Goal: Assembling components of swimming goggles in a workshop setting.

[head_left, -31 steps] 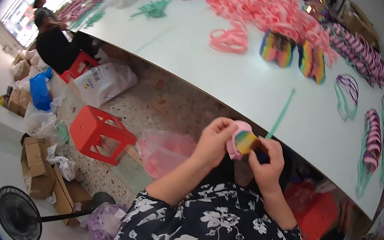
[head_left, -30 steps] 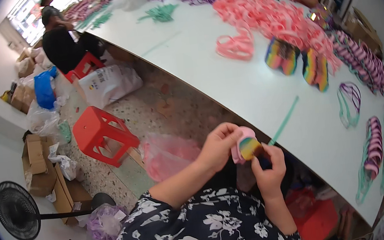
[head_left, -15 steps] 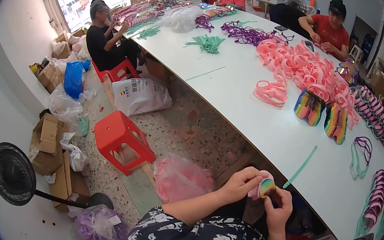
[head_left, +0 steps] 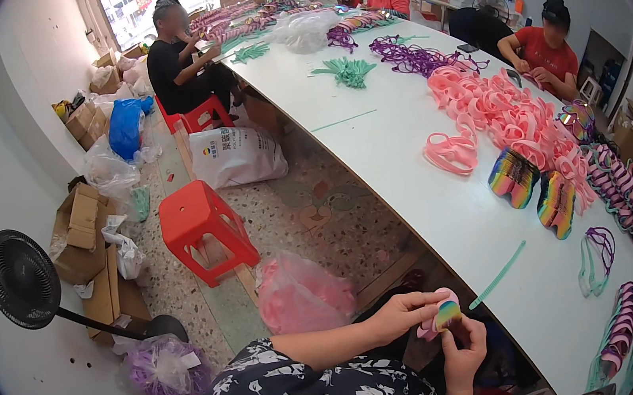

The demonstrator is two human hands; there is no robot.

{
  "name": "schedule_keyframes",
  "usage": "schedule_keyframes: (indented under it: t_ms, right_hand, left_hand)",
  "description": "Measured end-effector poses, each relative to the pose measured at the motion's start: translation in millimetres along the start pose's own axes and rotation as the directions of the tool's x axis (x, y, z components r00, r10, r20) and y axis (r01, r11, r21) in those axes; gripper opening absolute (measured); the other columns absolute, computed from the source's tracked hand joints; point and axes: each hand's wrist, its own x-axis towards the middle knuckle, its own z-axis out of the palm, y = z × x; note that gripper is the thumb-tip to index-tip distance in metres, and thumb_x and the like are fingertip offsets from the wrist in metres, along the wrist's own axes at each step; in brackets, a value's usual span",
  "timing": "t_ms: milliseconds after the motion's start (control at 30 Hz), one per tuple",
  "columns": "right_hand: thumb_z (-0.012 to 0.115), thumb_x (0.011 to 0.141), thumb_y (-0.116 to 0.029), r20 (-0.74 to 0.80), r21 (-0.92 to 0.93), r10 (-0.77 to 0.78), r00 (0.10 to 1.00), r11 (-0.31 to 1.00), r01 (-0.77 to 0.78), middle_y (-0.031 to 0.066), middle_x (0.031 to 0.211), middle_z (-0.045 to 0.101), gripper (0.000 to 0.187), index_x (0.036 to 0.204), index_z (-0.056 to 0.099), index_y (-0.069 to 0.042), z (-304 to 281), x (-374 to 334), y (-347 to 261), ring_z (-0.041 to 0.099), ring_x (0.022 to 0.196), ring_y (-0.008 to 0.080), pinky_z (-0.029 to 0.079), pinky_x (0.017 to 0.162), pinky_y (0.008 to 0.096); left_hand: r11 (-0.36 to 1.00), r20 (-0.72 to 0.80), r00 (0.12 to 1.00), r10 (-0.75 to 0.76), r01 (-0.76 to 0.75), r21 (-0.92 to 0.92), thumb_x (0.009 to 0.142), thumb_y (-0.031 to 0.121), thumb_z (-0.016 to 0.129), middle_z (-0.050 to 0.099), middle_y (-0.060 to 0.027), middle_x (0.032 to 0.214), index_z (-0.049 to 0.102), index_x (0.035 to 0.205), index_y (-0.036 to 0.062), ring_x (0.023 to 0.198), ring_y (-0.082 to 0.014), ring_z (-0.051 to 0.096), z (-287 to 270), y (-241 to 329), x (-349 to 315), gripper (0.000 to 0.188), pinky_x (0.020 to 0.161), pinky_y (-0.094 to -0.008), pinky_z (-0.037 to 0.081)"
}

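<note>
Over my lap by the table's edge, both hands hold one small swim goggle (head_left: 448, 313), a pink frame with a rainbow-coloured lens. My left hand (head_left: 406, 317) pinches its upper left side between thumb and fingers. From below and right, my right hand (head_left: 464, 342) grips the lens side. Part of the piece is hidden by my fingers. A green strap (head_left: 498, 276) lies on the table just right of my hands. Beyond it are two stacks of rainbow lenses (head_left: 513, 177) and a heap of pink frames (head_left: 492, 106).
Rows of strapped goggles (head_left: 620, 325) lie along the right of the white table (head_left: 400, 162). Purple straps (head_left: 425, 53) and green straps (head_left: 348, 72) lie farther back. A red stool (head_left: 205, 228), a pink-filled bag (head_left: 303, 291) and a black fan (head_left: 23, 276) stand left. Several people sit around the table.
The goggle is turned a little in my fingers, its lens now tilted more upward. Both hands keep their hold. The whole view has shifted slightly.
</note>
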Motion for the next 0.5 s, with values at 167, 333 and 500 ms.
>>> schedule_keyframes:
  t_ms: [167,333,500]
  right_hand:
    - [0.073,0.08,0.008,0.047,0.101,0.064,0.997,0.993,-0.069,0.0054,0.107,0.056,0.035,0.113,0.062,0.001,2,-6,9,0.065,0.097,0.0167,0.054,0.088,0.0298]
    - [0.074,0.08,0.008,0.072,0.193,0.133,0.988,0.97,-0.145,0.0046,0.107,0.056,0.034,0.111,0.062,0.001,5,-5,14,0.065,0.098,0.0166,0.054,0.088,0.0301]
    - [0.073,0.08,0.009,0.095,0.184,0.122,0.988,0.973,-0.138,0.0049,0.107,0.056,0.035,0.112,0.061,0.001,5,-8,18,0.065,0.099,0.0168,0.054,0.089,0.0305]
  left_hand:
    - [1.0,0.018,1.0,0.019,-0.019,-0.019,0.097,0.015,0.065,0.063,-0.0062,0.126,0.056,0.139,0.0076,0.107,-0.0108,0.06,-3,-1,-6,0.044,0.092,-0.0279,0.05]
    - [0.998,0.08,0.996,0.042,-0.038,-0.051,0.094,0.009,0.067,0.063,-0.0071,0.126,0.053,0.143,0.0082,0.108,-0.0125,0.061,-8,4,-9,0.051,0.093,-0.0288,0.051]
    - [0.999,0.134,0.991,0.009,-0.004,-0.039,0.09,0.005,0.069,0.063,-0.0065,0.122,0.05,0.143,0.0069,0.107,-0.0137,0.061,-12,8,-11,0.056,0.094,-0.0304,0.051]
